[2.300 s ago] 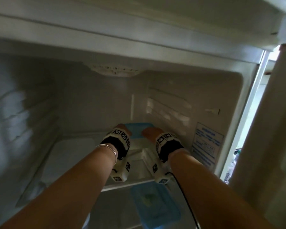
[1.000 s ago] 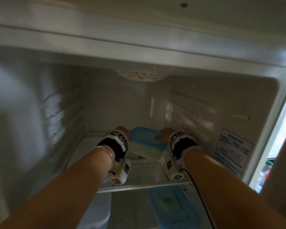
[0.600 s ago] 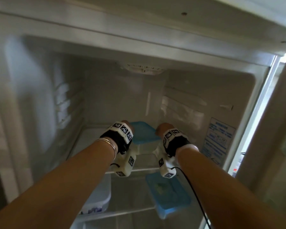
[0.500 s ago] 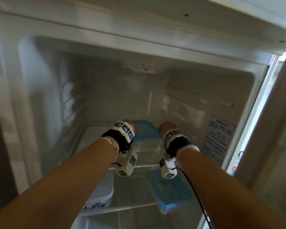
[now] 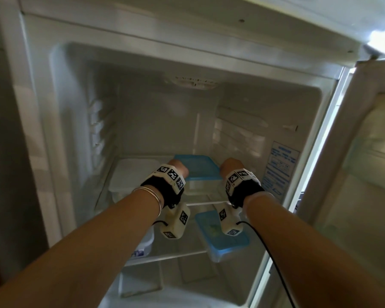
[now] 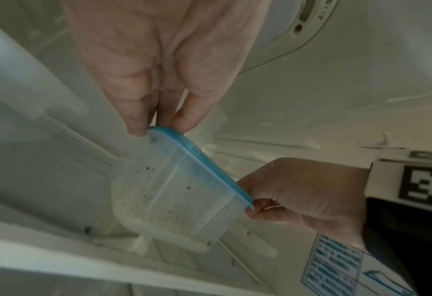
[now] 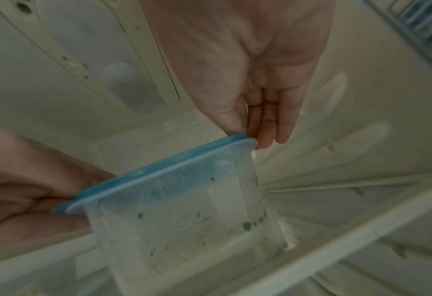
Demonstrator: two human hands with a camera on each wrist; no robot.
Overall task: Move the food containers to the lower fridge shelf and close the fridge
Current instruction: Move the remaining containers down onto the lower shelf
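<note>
While both hands pinch its blue rim, the left hand point(image 6: 159, 66) at one end and the right hand point(image 7: 247, 70) at the other, the blue-lidded container point(image 5: 197, 174) sits at the upper shelf point(image 5: 206, 202), near the front edge. Below, another blue-lidded container point(image 5: 222, 240) overhangs the lower shelf point(image 5: 176, 255), with bare glass to its left.

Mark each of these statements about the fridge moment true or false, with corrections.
1. Both hands hold the blue-lidded container. True: left hand and right hand pinch its rim.
2. The fridge door is closed. False: it stands open.
3. Another blue-lidded container sits on the lower shelf. True.
4. The held container has no lid. False: a blue lid covers it.
5. A white container lies left of the held one. True.
</note>
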